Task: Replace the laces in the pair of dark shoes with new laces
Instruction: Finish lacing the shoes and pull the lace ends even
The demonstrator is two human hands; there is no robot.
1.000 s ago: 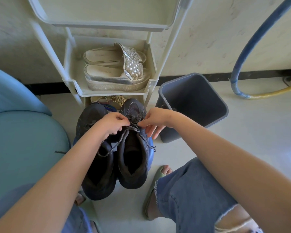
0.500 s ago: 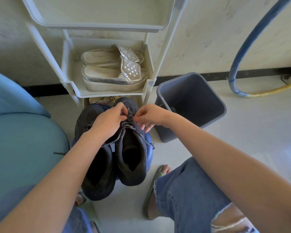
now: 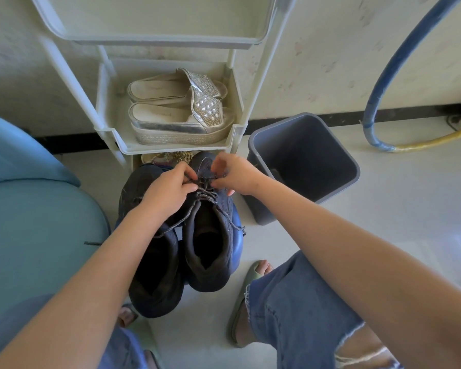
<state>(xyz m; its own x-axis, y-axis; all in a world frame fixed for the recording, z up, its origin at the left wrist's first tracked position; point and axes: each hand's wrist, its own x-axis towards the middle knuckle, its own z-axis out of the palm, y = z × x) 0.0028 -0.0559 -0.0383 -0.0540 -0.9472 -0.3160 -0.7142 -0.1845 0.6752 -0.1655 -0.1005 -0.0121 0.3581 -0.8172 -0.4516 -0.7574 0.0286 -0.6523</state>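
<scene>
Two dark shoes stand side by side on a blue stool, toes pointing away from me. The right shoe carries a dark speckled lace across its eyelets, with loose ends trailing down both sides. My left hand pinches the lace near the lowest eyelets by the toe. My right hand pinches the same lace from the other side. The left shoe lies partly under my left forearm, and its front is hidden.
A white plastic shoe rack stands just beyond the shoes, with silver platform sandals on its shelf. A grey bin sits to the right. A teal cushion fills the left. My knees and sandalled feet frame the stool.
Both hands have moved away from me along the right shoe, from its upper eyelets toward the toe, still pinching the lace.
</scene>
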